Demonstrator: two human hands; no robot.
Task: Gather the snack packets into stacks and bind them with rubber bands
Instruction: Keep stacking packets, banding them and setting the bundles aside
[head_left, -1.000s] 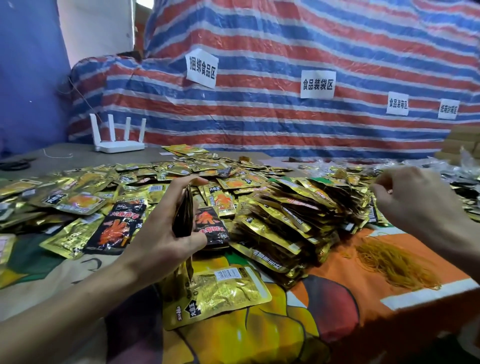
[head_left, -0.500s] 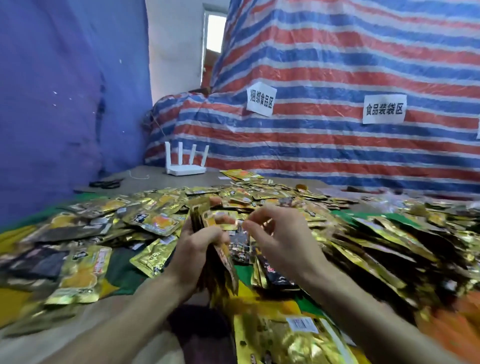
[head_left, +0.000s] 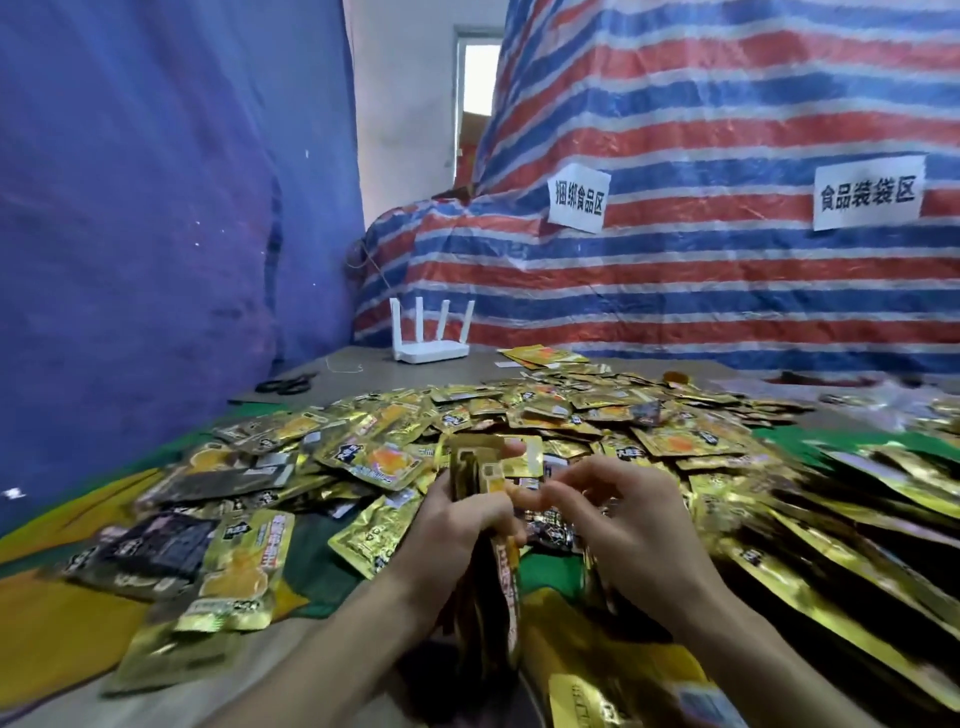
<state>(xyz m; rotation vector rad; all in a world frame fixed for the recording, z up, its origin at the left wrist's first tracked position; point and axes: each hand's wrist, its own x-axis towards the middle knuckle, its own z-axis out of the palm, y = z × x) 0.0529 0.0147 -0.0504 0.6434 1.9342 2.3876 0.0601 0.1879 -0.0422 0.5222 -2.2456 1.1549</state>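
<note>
Up close, the left hand (head_left: 457, 525) is clenched round an upright stack of snack packets (head_left: 472, 470), held on edge above the worktop (head_left: 363, 366), probably so a band can pass over its top. The right hand (head_left: 618, 525) sits just beside the stack, fingers curled and thumb meeting forefinger; whether it pinches a rubber band is too blurred to tell. Loose packets (head_left: 571, 415) cover the worktop beyond. A second ago the right hand was far out to the right by a heap of rubber bands; it has since come in to the stack, and that heap is out of view.
</note>
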